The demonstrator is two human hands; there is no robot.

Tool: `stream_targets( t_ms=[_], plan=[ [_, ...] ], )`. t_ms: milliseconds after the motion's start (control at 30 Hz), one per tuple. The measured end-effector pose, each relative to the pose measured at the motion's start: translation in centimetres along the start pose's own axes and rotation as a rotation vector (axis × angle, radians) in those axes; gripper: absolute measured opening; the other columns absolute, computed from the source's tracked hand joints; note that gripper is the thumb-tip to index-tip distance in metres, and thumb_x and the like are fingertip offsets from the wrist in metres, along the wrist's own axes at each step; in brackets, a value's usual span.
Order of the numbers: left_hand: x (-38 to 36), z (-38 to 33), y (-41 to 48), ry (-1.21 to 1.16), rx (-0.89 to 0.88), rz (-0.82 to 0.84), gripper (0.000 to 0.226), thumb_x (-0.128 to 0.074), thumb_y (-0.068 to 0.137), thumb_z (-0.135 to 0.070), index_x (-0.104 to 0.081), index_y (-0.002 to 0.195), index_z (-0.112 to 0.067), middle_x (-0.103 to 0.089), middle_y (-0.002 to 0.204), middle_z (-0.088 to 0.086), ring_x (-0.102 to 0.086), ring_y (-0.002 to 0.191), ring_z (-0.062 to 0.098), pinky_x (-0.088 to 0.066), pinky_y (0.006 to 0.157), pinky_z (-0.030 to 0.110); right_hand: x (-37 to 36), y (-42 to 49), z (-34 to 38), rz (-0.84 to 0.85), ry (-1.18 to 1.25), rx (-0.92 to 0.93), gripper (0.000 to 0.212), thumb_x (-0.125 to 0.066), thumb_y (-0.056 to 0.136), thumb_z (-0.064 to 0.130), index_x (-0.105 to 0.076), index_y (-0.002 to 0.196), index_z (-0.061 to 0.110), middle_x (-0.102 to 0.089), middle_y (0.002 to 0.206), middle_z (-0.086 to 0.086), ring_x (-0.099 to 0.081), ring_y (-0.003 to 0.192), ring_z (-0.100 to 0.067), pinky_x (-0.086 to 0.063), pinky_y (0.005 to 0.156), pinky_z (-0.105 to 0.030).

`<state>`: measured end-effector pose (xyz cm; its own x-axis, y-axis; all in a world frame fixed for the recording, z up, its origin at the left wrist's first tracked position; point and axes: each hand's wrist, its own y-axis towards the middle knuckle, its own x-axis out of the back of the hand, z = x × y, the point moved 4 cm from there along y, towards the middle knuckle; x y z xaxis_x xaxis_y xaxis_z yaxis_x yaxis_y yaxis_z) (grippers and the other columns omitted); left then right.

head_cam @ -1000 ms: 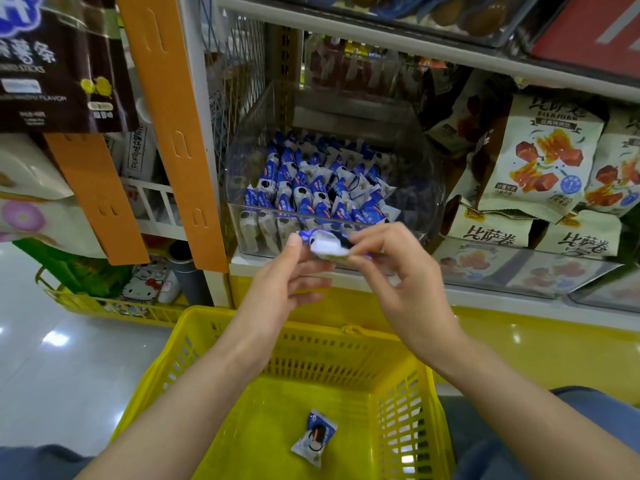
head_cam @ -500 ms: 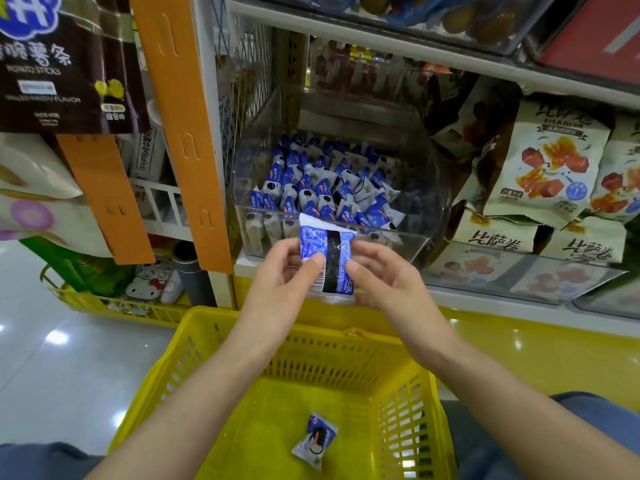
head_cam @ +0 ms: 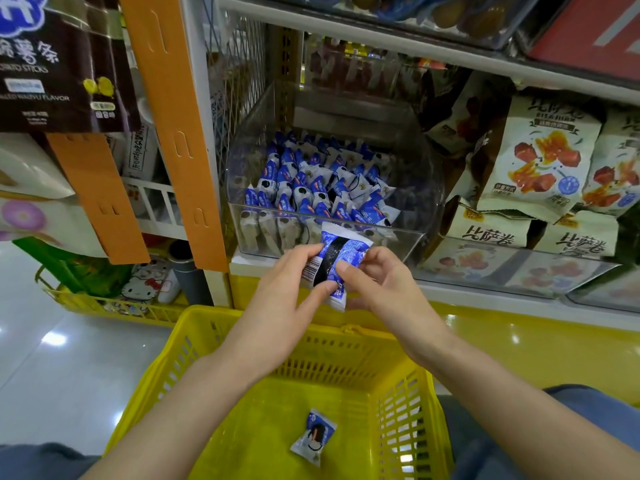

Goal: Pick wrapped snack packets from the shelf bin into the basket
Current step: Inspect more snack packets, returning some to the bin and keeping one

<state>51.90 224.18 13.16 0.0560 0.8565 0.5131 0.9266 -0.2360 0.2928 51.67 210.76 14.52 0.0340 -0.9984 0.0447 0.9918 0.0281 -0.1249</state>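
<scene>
A blue-and-white snack packet [head_cam: 334,263], barcode side showing, is pinched at both edges, the left hand [head_cam: 280,296] on the barcode end and the right hand [head_cam: 384,289] with its thumb on the lower front. It is held in front of the clear shelf bin [head_cam: 424,188] and above the far rim of the yellow basket [head_cam: 207,313]. A second packet [head_cam: 313,436] already lies on the basket floor. The drop would likely go best with one hand letting go and the other lowering the packet past the rim to the open middle, releasing it low. The packet's own print is too small to read. Bags [head_cam: 543,157] to the right read "比萨卷", and a dark hanging bag [head_cam: 59,64] at left shows "STICKS" and "WAGYU FLAVOR".
</scene>
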Motion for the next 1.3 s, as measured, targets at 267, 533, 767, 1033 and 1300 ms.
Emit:
stream_targets(
  t_ms=[267,533,767,1033,1300],
  plan=[
    [0.4,-1.2,-0.7,0.323,-0.084,-0.087,0.033,-0.042,0.095,-0.023,-0.044,0.128,-0.020,-0.050,0.115,-0.006,-0.056,0.093,0.009,-0.048,0.076,0.029,-0.8,-0.3,-0.2,-0.032,-0.201,0.153,0.027,-0.066,0.084,0.014,-0.044,0.099,0.021,-0.064,0.091,0.003,-0.067,0.070,-0.008,-0.056,0.055,-0.024],
    [0.4,-1.0,-0.5,0.549,-0.069,-0.034,0.017,-0.046,0.094,-0.021,-0.048,0.108,-0.012,-0.061,0.087,0.006,-0.062,0.066,0.028,-0.034,0.048,0.028,-1.1,0.0,-1.0,-0.060,-0.410,0.181,0.031,-0.067,0.082,0.023,-0.043,0.103,0.022,-0.066,0.089,0.007,-0.066,0.078,-0.008,-0.056,0.075,-0.041],
    [0.5,-0.6,-0.4,0.550,-0.064,-0.072,0.021,-0.040,0.095,-0.028,-0.049,0.107,-0.012,-0.064,0.076,0.003,-0.064,0.065,0.027,-0.034,0.047,0.028,-1.2,0.0,-1.5,-0.027,-0.488,0.204,0.029,-0.064,0.084,0.023,-0.043,0.102,0.022,-0.064,0.088,0.011,-0.063,0.080,-0.002,-0.054,0.074,-0.030],
    [1.0,0.1,0.0,0.214,0.037,-0.162,0.014,-0.038,0.096,-0.025,-0.049,0.092,-0.018,-0.047,0.059,-0.007,-0.044,0.049,0.011,-0.027,0.042,0.025,-1.5,-0.1,-1.0,0.067,-0.345,0.192,0.024,-0.058,0.089,0.026,-0.047,0.110,0.023,-0.061,0.103,0.014,-0.063,0.088,-0.003,-0.054,0.081,-0.031],
    [0.9,0.0,0.9,-0.434,0.241,-0.100,0.021,-0.043,0.097,-0.016,-0.061,0.087,-0.018,-0.066,0.079,0.002,-0.065,0.075,0.017,-0.056,0.060,0.026,-1.0,0.1,0.4,0.197,0.007,0.087,0.038,-0.050,0.087,0.031,-0.044,0.124,0.030,-0.061,0.110,0.019,-0.062,0.095,0.007,-0.049,0.070,-0.010]
  ],
)
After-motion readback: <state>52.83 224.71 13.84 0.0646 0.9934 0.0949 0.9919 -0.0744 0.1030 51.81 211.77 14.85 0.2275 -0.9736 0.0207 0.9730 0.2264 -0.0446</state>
